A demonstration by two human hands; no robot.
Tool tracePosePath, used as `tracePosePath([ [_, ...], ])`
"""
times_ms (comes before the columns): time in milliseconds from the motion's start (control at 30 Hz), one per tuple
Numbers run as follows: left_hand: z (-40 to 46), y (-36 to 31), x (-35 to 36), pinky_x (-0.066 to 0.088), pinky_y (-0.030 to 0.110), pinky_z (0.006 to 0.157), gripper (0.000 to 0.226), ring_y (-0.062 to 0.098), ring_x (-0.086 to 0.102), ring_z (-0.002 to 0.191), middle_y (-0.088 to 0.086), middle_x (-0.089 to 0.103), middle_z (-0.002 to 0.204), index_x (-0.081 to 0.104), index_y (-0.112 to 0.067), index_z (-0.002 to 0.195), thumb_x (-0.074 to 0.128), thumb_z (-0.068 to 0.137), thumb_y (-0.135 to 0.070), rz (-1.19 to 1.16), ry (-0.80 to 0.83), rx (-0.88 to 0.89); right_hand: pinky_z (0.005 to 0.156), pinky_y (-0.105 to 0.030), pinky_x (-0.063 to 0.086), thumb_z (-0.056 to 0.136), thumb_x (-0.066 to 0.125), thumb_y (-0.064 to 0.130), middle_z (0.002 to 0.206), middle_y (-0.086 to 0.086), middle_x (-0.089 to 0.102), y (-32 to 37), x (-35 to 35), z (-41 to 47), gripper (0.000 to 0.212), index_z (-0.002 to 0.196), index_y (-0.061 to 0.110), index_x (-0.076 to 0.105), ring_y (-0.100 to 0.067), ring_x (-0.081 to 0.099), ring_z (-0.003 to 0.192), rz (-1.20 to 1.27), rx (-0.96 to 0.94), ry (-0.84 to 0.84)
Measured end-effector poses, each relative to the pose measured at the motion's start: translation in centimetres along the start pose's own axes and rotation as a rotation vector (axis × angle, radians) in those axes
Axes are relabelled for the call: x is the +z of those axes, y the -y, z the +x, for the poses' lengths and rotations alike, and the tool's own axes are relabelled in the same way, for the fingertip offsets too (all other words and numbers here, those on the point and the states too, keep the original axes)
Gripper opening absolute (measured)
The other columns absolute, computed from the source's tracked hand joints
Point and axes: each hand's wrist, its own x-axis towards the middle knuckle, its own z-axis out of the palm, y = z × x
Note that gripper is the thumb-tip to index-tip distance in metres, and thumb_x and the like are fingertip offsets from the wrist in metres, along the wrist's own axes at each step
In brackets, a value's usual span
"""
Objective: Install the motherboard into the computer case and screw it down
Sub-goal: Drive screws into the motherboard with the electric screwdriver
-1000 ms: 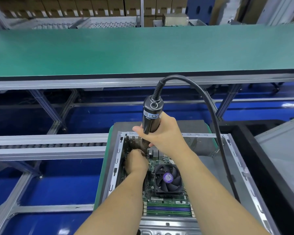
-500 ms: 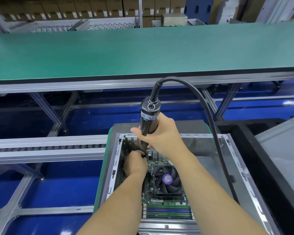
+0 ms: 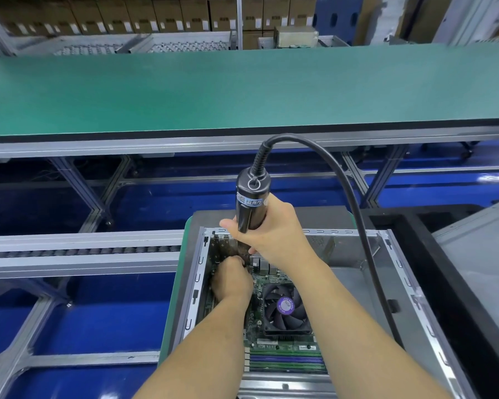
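**Driver upright over the board's far corner**

While the case (image 3: 392,283) lies open on its side on a green-edged pallet, we note the motherboard (image 3: 271,345) seated flat inside it, against the left wall, its fan (image 3: 285,308) and memory slots facing up.

Right hand (image 3: 274,234): fingers wrapped round the barrel of the black driver (image 3: 251,205), which stands close to upright, tilted slightly. Its tip end is hidden behind the hands, so we cannot tell whether it meets a screw. A black cord (image 3: 340,180) loops from the driver's top and drops over the case's right side.

Left hand (image 3: 232,280): down in the case at the board's far left part, just below the right hand, fingers curled in toward the driver's lower end. Whether they pinch anything we cannot tell.

Beyond the case: a roller rail (image 3: 81,250) on the left, a long green bench (image 3: 242,90) behind it, cartons (image 3: 144,12) stacked at the back. A black tray (image 3: 432,249) sits beside the case on the right.
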Motion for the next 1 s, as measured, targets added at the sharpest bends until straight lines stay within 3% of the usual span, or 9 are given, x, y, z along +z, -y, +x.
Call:
tracePosePath([
  [567,-0.11,-0.17,-0.04,0.046,0.029,0.064,0.01,0.025,0.057,0.073,0.005,0.072,0.091,0.072,-0.019,0.093,0.063,0.092,-0.016,0.009,-0.004,0.003,0.059,-0.032,0.061,0.074,0.077,0.056,0.085,0.013,0.071,-0.02,-0.3,-0.01,0.024,0.086,0.058,0.056,-0.014,0.069,0.08,0.003,0.024,-0.013],
  [1000,-0.09,-0.33,-0.24,0.042,0.028,0.057,0.017,0.026,0.056,0.068,0.002,0.061,0.074,0.062,-0.018,0.077,0.062,0.091,-0.008,-0.046,0.022,-0.05,0.061,-0.02,0.059,0.075,0.076,0.055,0.086,0.024,0.069,0.22,0.06,0.01,0.027,0.088,0.064,0.054,-0.004,0.068,0.083,-0.01,0.02,0.019],
])
